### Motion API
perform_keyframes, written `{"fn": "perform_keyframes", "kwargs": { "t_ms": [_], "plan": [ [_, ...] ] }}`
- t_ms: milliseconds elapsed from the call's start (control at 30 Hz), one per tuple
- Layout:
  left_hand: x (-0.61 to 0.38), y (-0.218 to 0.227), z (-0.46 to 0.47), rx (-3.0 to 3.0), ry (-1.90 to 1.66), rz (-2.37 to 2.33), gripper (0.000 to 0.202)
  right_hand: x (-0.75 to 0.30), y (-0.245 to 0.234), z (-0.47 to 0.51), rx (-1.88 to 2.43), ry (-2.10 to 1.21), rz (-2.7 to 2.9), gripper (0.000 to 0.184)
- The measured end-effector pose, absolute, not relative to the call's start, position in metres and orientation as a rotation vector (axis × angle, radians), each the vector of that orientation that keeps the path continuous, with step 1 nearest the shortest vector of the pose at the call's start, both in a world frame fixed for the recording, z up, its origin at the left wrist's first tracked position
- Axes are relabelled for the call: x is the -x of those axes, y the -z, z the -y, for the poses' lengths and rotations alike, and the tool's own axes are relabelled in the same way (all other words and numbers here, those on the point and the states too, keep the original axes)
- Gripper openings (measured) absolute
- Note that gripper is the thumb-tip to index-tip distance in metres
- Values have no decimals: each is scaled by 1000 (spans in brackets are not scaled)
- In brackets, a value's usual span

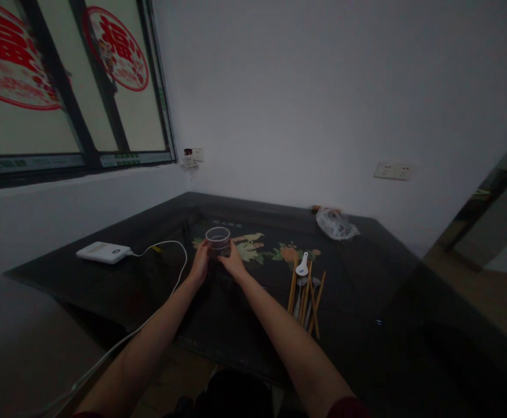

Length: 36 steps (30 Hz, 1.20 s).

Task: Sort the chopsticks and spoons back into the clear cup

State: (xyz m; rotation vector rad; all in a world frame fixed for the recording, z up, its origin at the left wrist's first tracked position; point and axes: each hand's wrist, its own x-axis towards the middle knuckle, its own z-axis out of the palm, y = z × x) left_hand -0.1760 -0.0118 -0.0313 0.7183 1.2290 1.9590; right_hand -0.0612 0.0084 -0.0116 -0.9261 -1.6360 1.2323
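A small clear plastic cup (217, 239) stands upright on the dark glass table (366, 273), near its middle. My left hand (200, 261) wraps the cup's left side. My right hand (232, 260) closes on its right side, so both hands hold the cup. To the right of my right forearm lie several wooden chopsticks (306, 297), a white spoon (303, 266) and some metal spoons, loosely bundled on the tabletop.
A white power bank (103, 252) lies at the table's left, its white cable (166, 247) running off the near edge. A crumpled clear plastic bag (335, 224) sits at the back by the wall. A window fills the left wall; wall sockets (393, 170) sit behind.
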Motion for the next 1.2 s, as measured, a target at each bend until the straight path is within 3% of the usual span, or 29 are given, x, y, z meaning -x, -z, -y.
{"fn": "perform_keyframes", "kwargs": {
  "t_ms": [533,733,1000,1200],
  "plan": [
    [34,15,24,-998,-1501,-1246,31,-111,7,9,925,-1298,1571,74],
    [-1,20,8,-1077,-1509,-1267,26,-160,-3,24,959,-1375,1549,70],
    [14,19,14,-1113,-1363,-1132,36,-162,7,18,1031,-1090,1731,66],
    [17,23,6,-1159,-1363,-1078,46,-172,5,24,1369,-424,1969,47]
  ]
}}
